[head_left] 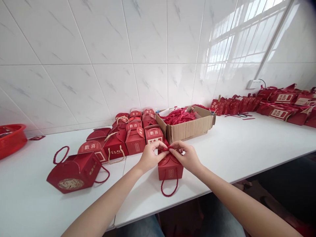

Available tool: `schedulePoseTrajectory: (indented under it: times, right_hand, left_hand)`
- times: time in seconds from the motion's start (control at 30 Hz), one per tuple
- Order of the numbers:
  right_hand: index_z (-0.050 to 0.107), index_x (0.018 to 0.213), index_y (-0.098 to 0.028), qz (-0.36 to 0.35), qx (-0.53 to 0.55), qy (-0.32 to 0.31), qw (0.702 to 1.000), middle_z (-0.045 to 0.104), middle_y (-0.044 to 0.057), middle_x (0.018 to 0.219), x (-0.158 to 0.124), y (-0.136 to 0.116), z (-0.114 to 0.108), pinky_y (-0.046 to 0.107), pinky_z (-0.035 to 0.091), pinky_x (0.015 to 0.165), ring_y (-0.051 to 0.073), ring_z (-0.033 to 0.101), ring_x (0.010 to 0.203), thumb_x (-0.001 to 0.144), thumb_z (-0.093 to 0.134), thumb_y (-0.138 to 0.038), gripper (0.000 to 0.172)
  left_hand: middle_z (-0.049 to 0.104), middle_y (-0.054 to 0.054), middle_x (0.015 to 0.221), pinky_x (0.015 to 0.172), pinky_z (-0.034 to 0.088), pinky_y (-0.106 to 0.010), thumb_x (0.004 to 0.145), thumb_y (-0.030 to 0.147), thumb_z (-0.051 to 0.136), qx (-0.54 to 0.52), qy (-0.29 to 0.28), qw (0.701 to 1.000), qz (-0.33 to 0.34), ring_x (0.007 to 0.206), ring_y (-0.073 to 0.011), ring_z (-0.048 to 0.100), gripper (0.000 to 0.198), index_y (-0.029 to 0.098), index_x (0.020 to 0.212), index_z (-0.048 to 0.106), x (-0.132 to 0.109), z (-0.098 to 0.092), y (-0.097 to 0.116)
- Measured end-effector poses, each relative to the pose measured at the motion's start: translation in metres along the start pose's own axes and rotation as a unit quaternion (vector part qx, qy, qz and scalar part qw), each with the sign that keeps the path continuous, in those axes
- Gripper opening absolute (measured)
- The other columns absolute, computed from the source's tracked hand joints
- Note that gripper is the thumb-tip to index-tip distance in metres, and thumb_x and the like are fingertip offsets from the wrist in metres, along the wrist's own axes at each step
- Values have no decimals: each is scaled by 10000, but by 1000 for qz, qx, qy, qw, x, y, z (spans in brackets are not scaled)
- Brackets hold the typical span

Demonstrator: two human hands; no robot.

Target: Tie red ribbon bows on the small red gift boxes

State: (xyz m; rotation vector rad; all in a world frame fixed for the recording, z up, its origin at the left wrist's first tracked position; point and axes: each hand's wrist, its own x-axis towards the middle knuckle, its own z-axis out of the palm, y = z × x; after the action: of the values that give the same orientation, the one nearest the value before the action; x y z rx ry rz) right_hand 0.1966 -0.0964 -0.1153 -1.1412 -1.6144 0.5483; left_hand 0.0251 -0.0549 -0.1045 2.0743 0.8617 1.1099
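Observation:
A small red gift box (170,169) with a red cord handle stands upright near the front edge of the white table (234,148). My left hand (149,156) and my right hand (186,157) meet over its top. Both pinch a red ribbon (166,148) at the box's closure, fingers closed on it from either side. Just behind the box stands a group of several closed red gift boxes (134,131).
A larger red box (75,171) with cord handles lies on its side at the left. An open cardboard carton (190,126) holds red ribbons. More red boxes (278,102) line the far right. A red basin (11,138) sits at the left edge. A tiled wall backs the table.

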Motion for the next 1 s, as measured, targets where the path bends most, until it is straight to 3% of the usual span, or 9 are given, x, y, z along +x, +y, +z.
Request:
schedulePoseTrajectory:
  times: [0.27, 0.43, 0.6, 0.73, 0.9, 1.0]
  right_hand:
    - [730, 815, -210, -87, -137, 10, 987, 645, 107, 976, -6, 1, -2, 411, 472, 864, 243, 591, 938, 834, 579, -242, 155]
    - [734, 778, -192, 10, -90, 2, 996, 607, 119, 1132, -3, -3, -4, 426, 427, 952, 264, 559, 1087, 777, 632, -223, 106]
    - [699, 738, -175, 136, 55, -80, 986, 554, 126, 1238, 3, -3, -6, 397, 435, 928, 247, 554, 1126, 810, 583, -319, 199]
    - [673, 701, -177, 132, 90, -105, 982, 541, 130, 1267, 4, -4, -3, 408, 389, 992, 258, 478, 1238, 819, 561, -332, 225]
    - [685, 737, -188, 148, 98, -52, 983, 526, 112, 1297, -2, -4, 8, 381, 385, 1000, 244, 494, 1225, 825, 551, -359, 234]
    - [704, 766, -209, 147, 57, -42, 987, 546, 91, 1281, -6, -2, 11, 402, 354, 1027, 251, 450, 1268, 830, 554, -370, 229]
  left_hand:
    - [711, -47, 751, 706, 527, -292, 720, 194, 653, -5, 34, 999, -4, 745, -182, 655, 44, 170, 744, 682, 0, 5, 1]
    - [726, -47, 787, 751, 526, -305, 743, 174, 627, -4, 41, 999, 3, 790, -193, 669, 64, 177, 751, 690, -3, 5, -1]
    - [726, -42, 803, 781, 518, -312, 765, 182, 633, 8, 50, 999, 15, 800, -191, 668, 51, 183, 758, 683, -6, 5, -5]
    - [707, -43, 789, 780, 515, -310, 771, 211, 640, -1, 41, 999, 8, 789, -183, 654, 40, 181, 759, 664, -2, 8, -5]
    - [623, -31, 875, 815, 530, -308, 716, 230, 702, -54, 90, 994, 9, 836, -155, 623, 206, 185, 884, 591, -1, 2, -7]
    - [603, -65, 919, 859, 520, -327, 764, 274, 671, -7, 54, 998, 40, 942, -192, 605, 102, 183, 799, 640, -7, -8, -4]
